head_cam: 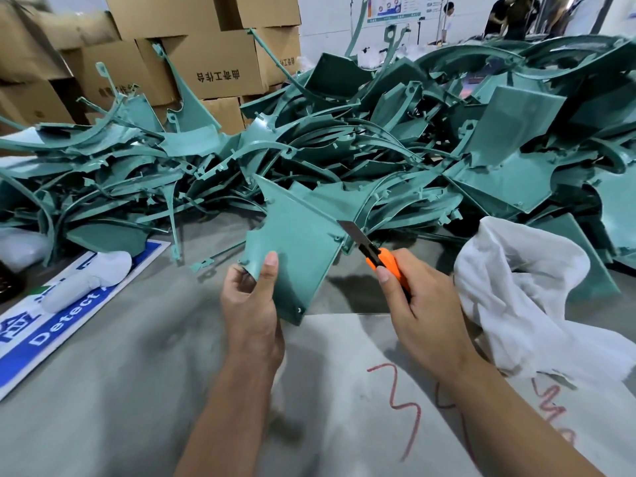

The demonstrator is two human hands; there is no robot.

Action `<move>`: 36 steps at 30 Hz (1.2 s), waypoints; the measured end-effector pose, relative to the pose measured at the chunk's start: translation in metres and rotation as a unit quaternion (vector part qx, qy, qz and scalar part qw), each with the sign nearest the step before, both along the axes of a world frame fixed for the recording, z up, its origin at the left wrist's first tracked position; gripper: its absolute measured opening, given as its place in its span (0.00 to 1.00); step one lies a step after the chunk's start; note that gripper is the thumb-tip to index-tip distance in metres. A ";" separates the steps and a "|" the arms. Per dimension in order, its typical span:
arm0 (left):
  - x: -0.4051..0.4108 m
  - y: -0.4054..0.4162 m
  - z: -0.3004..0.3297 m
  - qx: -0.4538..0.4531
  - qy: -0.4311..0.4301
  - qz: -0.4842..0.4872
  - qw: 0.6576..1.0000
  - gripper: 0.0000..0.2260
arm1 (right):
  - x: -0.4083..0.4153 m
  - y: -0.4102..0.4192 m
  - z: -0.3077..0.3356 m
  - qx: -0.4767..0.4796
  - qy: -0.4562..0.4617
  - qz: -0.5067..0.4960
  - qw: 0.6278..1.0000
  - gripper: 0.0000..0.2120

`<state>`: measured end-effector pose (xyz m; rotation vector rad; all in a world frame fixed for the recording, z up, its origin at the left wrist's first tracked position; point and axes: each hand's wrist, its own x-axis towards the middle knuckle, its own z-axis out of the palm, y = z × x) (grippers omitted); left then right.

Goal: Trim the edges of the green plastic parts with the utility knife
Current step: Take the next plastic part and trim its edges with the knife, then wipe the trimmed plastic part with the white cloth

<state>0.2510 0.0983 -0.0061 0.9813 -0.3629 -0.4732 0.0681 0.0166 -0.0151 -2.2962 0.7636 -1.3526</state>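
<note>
Above the grey table (144, 356), a green plastic part (296, 242) is pinched at its lower corner by the left hand (251, 304), thumb on its face. The right hand (420, 304) grips an orange utility knife (375, 253), blade touching the part's right edge. Just behind lies a big heap of green parts (344, 139); a white cloth (530, 297) sits right, a blue sign (44, 325) left, cardboard boxes (206, 63) beyond.
</note>
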 end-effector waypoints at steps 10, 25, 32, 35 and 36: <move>-0.005 -0.002 -0.007 -0.021 -0.024 0.020 0.999 0.11 | -0.001 -0.007 -0.009 -0.001 0.047 -0.022 0.999 0.15; 0.018 0.003 -0.007 -0.008 0.067 0.145 0.987 0.07 | 0.000 0.007 -0.005 -0.010 0.211 0.168 0.963 0.20; 0.023 0.015 0.001 -0.034 0.150 0.023 0.988 0.06 | -0.002 -0.013 -0.003 -0.014 0.304 -0.091 0.948 0.21; 0.022 0.020 0.005 -0.080 0.169 -0.040 0.981 0.14 | -0.016 -0.019 0.011 -0.020 0.199 -0.182 0.963 0.18; 0.019 0.020 0.007 -0.086 0.181 -0.047 0.979 0.16 | -0.027 -0.023 0.015 -0.021 0.157 -0.240 0.958 0.16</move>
